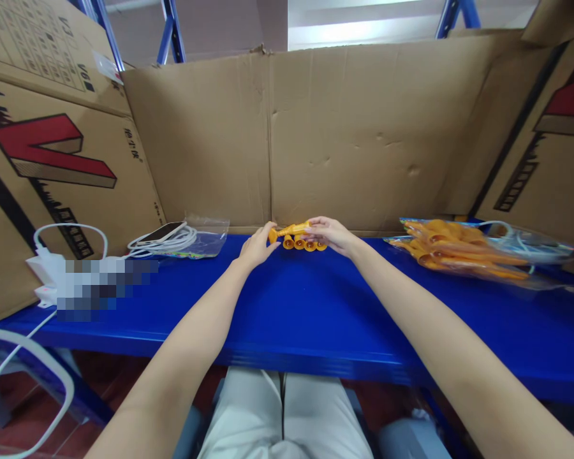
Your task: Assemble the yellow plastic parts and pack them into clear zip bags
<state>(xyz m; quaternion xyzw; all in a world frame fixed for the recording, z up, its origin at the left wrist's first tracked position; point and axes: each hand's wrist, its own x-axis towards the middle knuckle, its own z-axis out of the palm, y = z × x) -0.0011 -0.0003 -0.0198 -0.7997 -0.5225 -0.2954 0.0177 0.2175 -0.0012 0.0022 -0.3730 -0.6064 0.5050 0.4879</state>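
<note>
At the back of the blue table (310,306), near the cardboard, an orange plastic horn (291,229) lies crosswise over a row of several similar orange horns (299,243). The flared mouths of the row point towards me. My left hand (258,245) curls its thumb and fingers around the crosswise horn's flared left end. Its right end is pinched between the fingers of my right hand (332,234). My right fingertips also hang close over the rightmost horn in the row; whether they touch it, I cannot tell.
To the right lies a clear bag of orange horns (452,245). At the left are a phone (161,233), a coiled white cable (184,239), a clear plastic bag (210,237) and a white power strip (50,274). Cardboard (354,140) walls the back; printed cartons (71,166) flank it.
</note>
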